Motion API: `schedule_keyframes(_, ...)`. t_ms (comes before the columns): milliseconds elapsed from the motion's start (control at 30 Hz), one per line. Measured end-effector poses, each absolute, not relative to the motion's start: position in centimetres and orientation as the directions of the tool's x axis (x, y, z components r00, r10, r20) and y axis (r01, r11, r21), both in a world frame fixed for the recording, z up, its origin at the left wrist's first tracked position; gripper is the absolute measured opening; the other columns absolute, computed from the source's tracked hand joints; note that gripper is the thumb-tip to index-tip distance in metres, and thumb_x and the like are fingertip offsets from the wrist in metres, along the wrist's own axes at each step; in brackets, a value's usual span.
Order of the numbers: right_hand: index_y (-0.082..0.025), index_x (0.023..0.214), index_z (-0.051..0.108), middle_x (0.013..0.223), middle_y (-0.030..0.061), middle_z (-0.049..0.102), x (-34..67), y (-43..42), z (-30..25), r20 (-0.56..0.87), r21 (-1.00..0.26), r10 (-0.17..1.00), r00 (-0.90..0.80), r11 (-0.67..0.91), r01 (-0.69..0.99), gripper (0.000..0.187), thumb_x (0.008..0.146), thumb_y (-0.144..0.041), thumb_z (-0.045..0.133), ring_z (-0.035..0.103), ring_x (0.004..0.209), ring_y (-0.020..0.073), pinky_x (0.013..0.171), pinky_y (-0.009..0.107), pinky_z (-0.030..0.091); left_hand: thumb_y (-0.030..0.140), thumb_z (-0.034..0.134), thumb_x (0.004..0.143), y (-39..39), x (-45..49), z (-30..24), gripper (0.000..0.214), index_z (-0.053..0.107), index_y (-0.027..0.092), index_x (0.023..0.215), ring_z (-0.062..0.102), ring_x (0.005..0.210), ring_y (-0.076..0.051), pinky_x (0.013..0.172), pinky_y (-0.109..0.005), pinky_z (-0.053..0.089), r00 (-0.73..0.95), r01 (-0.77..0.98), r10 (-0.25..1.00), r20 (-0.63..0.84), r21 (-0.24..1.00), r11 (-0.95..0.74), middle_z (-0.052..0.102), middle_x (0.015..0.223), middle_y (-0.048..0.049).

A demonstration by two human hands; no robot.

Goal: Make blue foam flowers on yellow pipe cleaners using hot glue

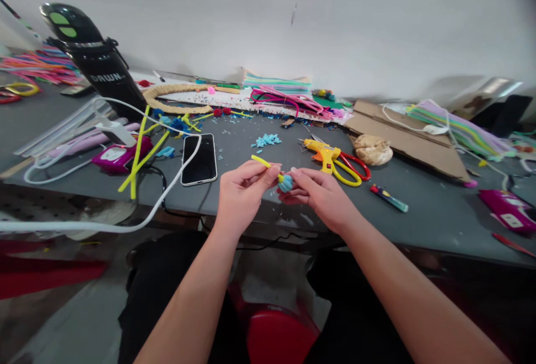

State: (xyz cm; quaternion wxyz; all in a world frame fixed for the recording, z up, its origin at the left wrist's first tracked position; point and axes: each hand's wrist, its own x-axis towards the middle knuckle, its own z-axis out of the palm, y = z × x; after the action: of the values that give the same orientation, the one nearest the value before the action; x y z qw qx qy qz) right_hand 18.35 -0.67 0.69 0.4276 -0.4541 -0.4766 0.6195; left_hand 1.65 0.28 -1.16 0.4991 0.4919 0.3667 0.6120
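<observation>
My left hand [245,188] pinches a yellow pipe cleaner stem [260,160] between thumb and fingers, just above the table's front edge. At the stem's lower right end sits a small light-blue flower head [285,183] of short fuzzy pieces. My right hand [318,194] closes its thumb and fingertips on the flower's right side; its lower fingers are partly hidden behind it. Beyond the hands, a small pile of cut light-blue pieces [267,140] lies on the grey table [238,154]. A yellow hot glue gun [324,152] lies close to my right hand, beside scissors [354,168] with red and yellow handles.
A phone [199,160] lies left of my hands, with a white cable [167,191] looping across it. Farther left stand a black bottle [103,68] and yellow pipe cleaners [140,157]. Cardboard [406,135], a small tube [389,197] and a magenta box [506,209] lie to the right.
</observation>
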Motion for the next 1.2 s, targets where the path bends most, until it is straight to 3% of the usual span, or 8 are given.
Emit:
schedule_keyframes(133,-0.018,0.092,0.071,0.083,0.0047,0.072,18.31,-0.79,0.56,-0.210,-0.954,0.938,-0.276,-0.258,-0.153,0.025,0.084,-0.042,0.071,0.071,0.073,0.0161,0.070,0.029,0.059,0.031,0.078,0.078,0.39,1.57,-1.33,0.013,0.081,0.021,0.084,0.069,0.082,-0.019,0.075,-0.032,0.059,0.013,-0.213,0.955,0.297,0.934,-0.288,0.076,0.092,-0.0077)
schedule_keyframes(567,-0.015,0.091,0.072,0.082,0.0061,0.073,18.48,-0.66,0.56,-0.180,-0.951,0.954,-0.239,-0.231,-0.206,0.020,0.081,-0.032,0.073,0.070,0.072,0.0169,0.070,0.030,0.058,0.027,0.077,0.079,0.49,1.38,-1.50,0.008,0.081,0.022,0.083,0.071,0.083,-0.019,0.076,-0.032,0.058,0.030,-0.157,0.935,0.353,0.926,-0.344,0.076,0.093,-0.0067)
schedule_keyframes(1200,-0.015,0.089,0.073,0.084,0.0038,0.071,18.16,-0.93,0.70,-0.130,-0.984,0.978,-0.165,-0.148,-0.100,0.023,0.072,-0.029,0.079,0.066,0.071,0.0145,0.071,0.032,0.058,0.026,0.077,0.079,0.27,1.58,-0.99,0.006,0.080,0.020,0.081,0.070,0.082,-0.018,0.073,-0.028,0.058,0.040,-0.145,0.935,0.352,0.928,-0.343,0.076,0.090,-0.0064)
